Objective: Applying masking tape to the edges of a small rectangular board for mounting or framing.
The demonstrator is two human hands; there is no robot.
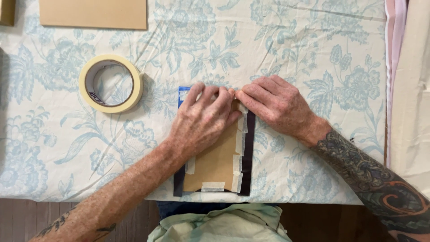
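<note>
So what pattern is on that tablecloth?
The tablecloth is cream with a pale blue floral print of leaves and blossoms, seen in the head view.

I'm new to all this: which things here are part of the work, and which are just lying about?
In use: left hand and right hand pressing on brown card panel; dark backing sheet; cream tape strips.
Lying about: cream masking tape roll; tan cardboard sheet; floral tablecloth.

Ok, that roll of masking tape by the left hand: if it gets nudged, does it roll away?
Probably not: the roll of masking tape lies flat on its side on the floral cloth, so it would likely slide. It looks light, mostly hollow ring. Stood on edge, it could roll freely.
</note>
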